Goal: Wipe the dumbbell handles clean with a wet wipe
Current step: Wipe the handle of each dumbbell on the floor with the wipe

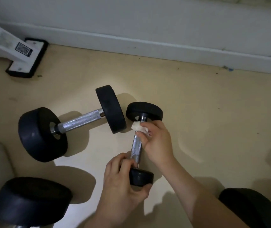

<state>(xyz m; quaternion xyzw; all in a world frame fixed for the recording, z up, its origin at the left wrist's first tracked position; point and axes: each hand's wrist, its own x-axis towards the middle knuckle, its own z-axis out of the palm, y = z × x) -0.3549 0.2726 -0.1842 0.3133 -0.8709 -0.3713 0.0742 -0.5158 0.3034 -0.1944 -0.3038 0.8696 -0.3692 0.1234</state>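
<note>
A small dumbbell (pixel 136 148) with black ends and a knurled chrome handle lies on the beige floor, pointing away from me. My left hand (pixel 123 183) grips its near black end (pixel 141 177), fingers curled over the top and thumb underneath. My right hand (pixel 156 140) holds a crumpled white wet wipe (pixel 137 126) wrapped round the far part of the handle, just below the far black end (pixel 144 111). A larger dumbbell (pixel 80 120) with a bare chrome handle lies to the left.
Another black dumbbell end (pixel 31 200) sits at the lower left. A dark rounded object (pixel 250 208) is at the lower right. A white machine foot with a black base (pixel 26 57) stands at the upper left. A white skirting board (pixel 164 45) runs along the wall.
</note>
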